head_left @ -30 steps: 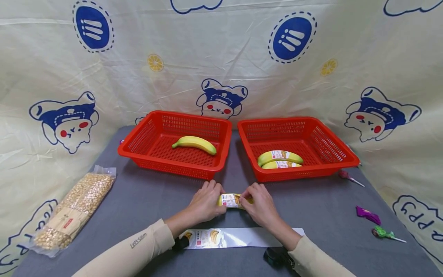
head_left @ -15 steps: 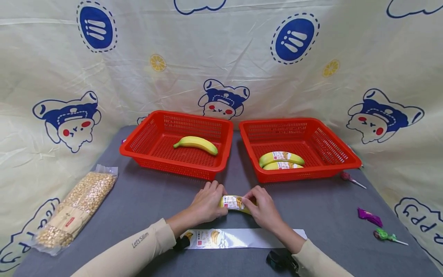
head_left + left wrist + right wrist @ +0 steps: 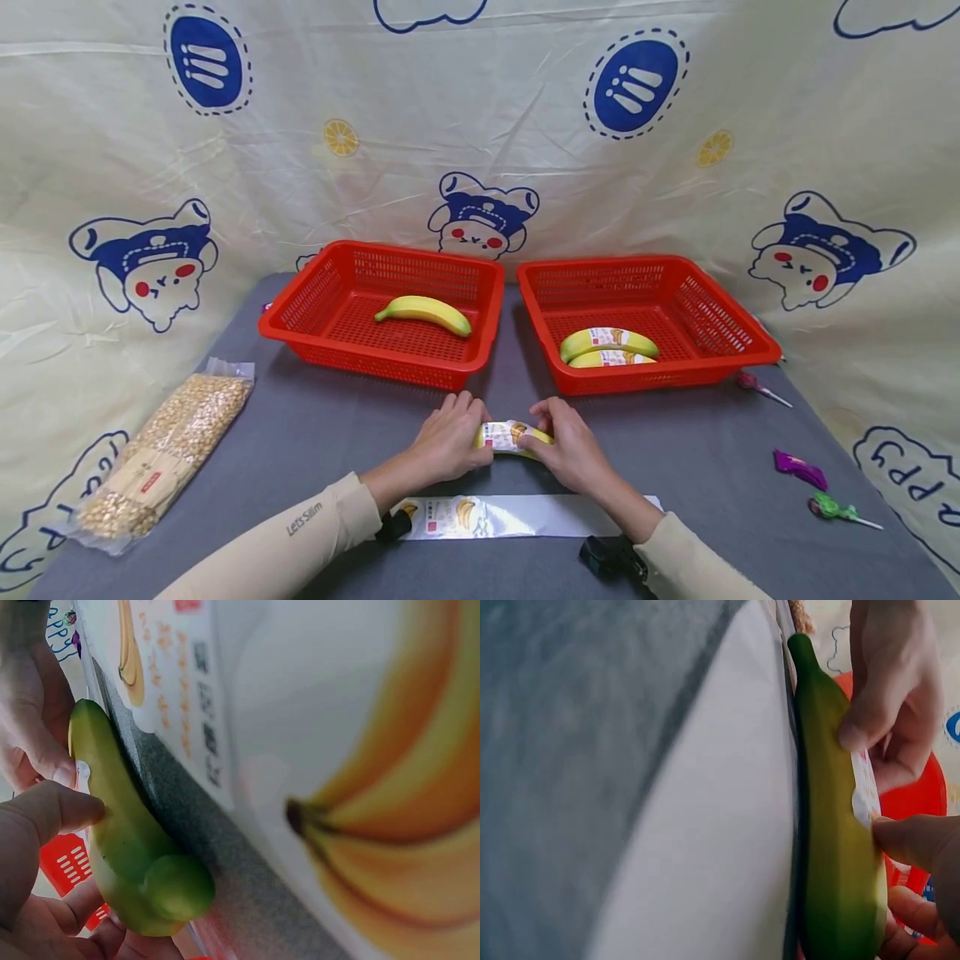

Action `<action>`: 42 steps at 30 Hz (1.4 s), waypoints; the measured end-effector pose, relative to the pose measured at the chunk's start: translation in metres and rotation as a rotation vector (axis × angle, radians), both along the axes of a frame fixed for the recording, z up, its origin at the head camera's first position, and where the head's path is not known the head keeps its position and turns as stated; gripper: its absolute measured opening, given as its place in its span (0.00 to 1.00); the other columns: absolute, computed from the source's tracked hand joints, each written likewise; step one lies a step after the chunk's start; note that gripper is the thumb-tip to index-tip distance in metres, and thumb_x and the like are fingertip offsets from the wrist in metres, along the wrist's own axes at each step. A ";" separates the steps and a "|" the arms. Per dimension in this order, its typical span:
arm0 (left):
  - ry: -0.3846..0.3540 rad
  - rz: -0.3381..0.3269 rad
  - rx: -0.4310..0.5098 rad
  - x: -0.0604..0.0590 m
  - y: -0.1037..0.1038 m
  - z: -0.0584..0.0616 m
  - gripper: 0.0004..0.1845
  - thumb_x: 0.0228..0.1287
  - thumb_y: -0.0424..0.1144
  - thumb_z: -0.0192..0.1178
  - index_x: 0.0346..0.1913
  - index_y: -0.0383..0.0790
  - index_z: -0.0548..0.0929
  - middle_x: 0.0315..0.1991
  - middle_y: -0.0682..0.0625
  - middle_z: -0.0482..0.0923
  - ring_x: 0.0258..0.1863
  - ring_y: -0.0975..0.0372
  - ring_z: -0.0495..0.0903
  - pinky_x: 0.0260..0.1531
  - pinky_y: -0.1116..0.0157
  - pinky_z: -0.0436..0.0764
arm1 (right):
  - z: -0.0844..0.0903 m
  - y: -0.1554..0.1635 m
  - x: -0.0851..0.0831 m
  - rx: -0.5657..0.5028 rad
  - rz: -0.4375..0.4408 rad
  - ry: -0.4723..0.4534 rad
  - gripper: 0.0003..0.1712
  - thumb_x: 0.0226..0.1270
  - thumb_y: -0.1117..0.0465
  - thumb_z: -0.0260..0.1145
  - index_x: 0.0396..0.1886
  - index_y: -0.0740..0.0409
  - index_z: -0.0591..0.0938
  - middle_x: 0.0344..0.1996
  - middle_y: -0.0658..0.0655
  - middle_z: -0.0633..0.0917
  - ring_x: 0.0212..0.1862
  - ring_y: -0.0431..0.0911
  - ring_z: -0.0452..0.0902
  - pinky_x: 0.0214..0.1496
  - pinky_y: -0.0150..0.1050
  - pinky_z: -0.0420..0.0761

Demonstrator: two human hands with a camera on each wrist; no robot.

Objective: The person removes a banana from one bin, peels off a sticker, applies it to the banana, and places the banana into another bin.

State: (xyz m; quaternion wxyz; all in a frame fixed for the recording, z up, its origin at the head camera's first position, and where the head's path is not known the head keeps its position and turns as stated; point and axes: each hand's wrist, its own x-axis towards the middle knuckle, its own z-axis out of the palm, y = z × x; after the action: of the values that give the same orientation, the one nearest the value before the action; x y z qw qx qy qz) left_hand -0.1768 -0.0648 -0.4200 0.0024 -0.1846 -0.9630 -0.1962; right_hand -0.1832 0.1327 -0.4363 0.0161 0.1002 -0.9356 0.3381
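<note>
Near the middle of the table, my left hand point(image 3: 447, 437) holds one end of a yellow-green banana point(image 3: 826, 825), thumb on the near side and fingers behind. A printed label point(image 3: 497, 436) lies across the fruit's upper side. My right hand point(image 3: 568, 447) has its thumb on the label's right end, while its fingers curl round the far side of the banana, as the right wrist view shows. Closer to me lies a glossy strip of label backing point(image 3: 540, 515) with a banana-picture label at its left.
A red basket point(image 3: 382, 367) at the back left holds one plain banana point(image 3: 423, 313). Another red basket point(image 3: 652, 381) at right holds two labelled bananas point(image 3: 609, 339). A bag of grain point(image 3: 165, 458) lies left; lollipops point(image 3: 765, 389) and a purple candy point(image 3: 799, 468) lie right.
My right hand's pinch at the label's right end has loosened; its thumb now lies flat on the label with the fingers spread behind. My left hand keeps its hold.
</note>
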 end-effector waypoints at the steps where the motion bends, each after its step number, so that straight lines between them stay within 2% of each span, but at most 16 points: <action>1: -0.004 0.000 0.005 0.000 0.000 0.000 0.19 0.47 0.46 0.67 0.42 0.45 0.75 0.38 0.53 0.69 0.39 0.60 0.66 0.35 0.65 0.68 | 0.000 0.001 -0.001 -0.022 -0.009 -0.023 0.22 0.52 0.58 0.73 0.47 0.55 0.76 0.31 0.52 0.74 0.35 0.43 0.67 0.37 0.34 0.69; 4: -0.016 0.003 0.017 -0.001 0.000 0.000 0.20 0.47 0.46 0.68 0.42 0.45 0.75 0.37 0.54 0.69 0.39 0.61 0.66 0.35 0.65 0.68 | 0.000 0.004 -0.001 -0.056 -0.002 -0.026 0.25 0.55 0.61 0.71 0.53 0.54 0.74 0.33 0.52 0.74 0.37 0.43 0.68 0.39 0.35 0.70; 6: -0.018 0.000 0.023 -0.001 0.000 -0.001 0.20 0.46 0.46 0.68 0.42 0.45 0.75 0.37 0.54 0.69 0.39 0.61 0.66 0.35 0.66 0.67 | 0.001 0.006 0.001 -0.049 0.031 0.043 0.24 0.54 0.61 0.71 0.53 0.51 0.76 0.36 0.53 0.75 0.41 0.43 0.67 0.41 0.36 0.70; 11: -0.005 -0.005 0.022 -0.001 0.000 -0.002 0.20 0.45 0.45 0.68 0.42 0.45 0.75 0.37 0.53 0.70 0.38 0.61 0.66 0.34 0.66 0.68 | 0.003 0.003 0.005 -0.009 0.148 0.275 0.16 0.51 0.57 0.74 0.42 0.44 0.84 0.41 0.52 0.74 0.48 0.44 0.63 0.44 0.40 0.68; 15: -0.031 0.000 0.021 -0.002 0.001 -0.002 0.20 0.46 0.45 0.69 0.42 0.45 0.75 0.37 0.53 0.69 0.38 0.61 0.66 0.35 0.66 0.68 | 0.003 -0.005 0.005 0.060 0.179 0.321 0.11 0.48 0.55 0.76 0.34 0.41 0.87 0.38 0.49 0.74 0.46 0.43 0.63 0.43 0.38 0.67; 19: -0.042 -0.003 0.017 -0.001 0.001 -0.001 0.20 0.46 0.46 0.69 0.42 0.45 0.75 0.37 0.53 0.69 0.38 0.61 0.66 0.36 0.66 0.68 | 0.000 -0.008 0.003 0.111 0.149 0.317 0.10 0.46 0.55 0.77 0.32 0.41 0.87 0.34 0.47 0.75 0.41 0.41 0.63 0.41 0.37 0.64; 25: -0.024 -0.010 0.020 -0.002 -0.001 -0.001 0.20 0.46 0.45 0.69 0.42 0.44 0.76 0.37 0.53 0.69 0.38 0.61 0.66 0.35 0.66 0.68 | -0.002 -0.001 0.002 0.122 0.098 0.294 0.13 0.45 0.54 0.77 0.35 0.42 0.88 0.30 0.47 0.76 0.38 0.41 0.64 0.39 0.36 0.63; 32: -0.039 -0.009 0.045 -0.002 -0.002 0.000 0.21 0.47 0.45 0.69 0.44 0.44 0.76 0.38 0.53 0.70 0.39 0.61 0.66 0.37 0.65 0.69 | -0.002 0.008 0.003 0.080 0.059 0.148 0.16 0.46 0.52 0.77 0.38 0.44 0.87 0.27 0.46 0.75 0.33 0.39 0.65 0.35 0.33 0.64; 37: 0.004 -0.052 0.036 -0.001 -0.002 0.001 0.23 0.51 0.46 0.68 0.52 0.48 0.78 0.40 0.53 0.72 0.40 0.62 0.66 0.38 0.66 0.69 | -0.002 0.008 0.003 0.081 0.061 0.108 0.16 0.47 0.52 0.76 0.39 0.45 0.87 0.27 0.46 0.74 0.32 0.39 0.65 0.34 0.33 0.64; 42: 0.052 -0.081 0.033 0.000 -0.004 -0.001 0.20 0.53 0.49 0.69 0.50 0.51 0.84 0.36 0.55 0.73 0.36 0.64 0.66 0.33 0.70 0.67 | -0.003 0.008 0.004 0.092 0.059 0.104 0.16 0.48 0.52 0.76 0.39 0.45 0.87 0.27 0.46 0.74 0.32 0.39 0.66 0.34 0.33 0.65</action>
State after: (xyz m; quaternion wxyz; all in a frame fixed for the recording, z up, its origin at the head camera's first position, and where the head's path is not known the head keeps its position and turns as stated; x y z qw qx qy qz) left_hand -0.1766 -0.0689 -0.4207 0.0225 -0.2282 -0.9511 -0.2069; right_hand -0.1794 0.1406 -0.4389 0.0503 0.1457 -0.9448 0.2892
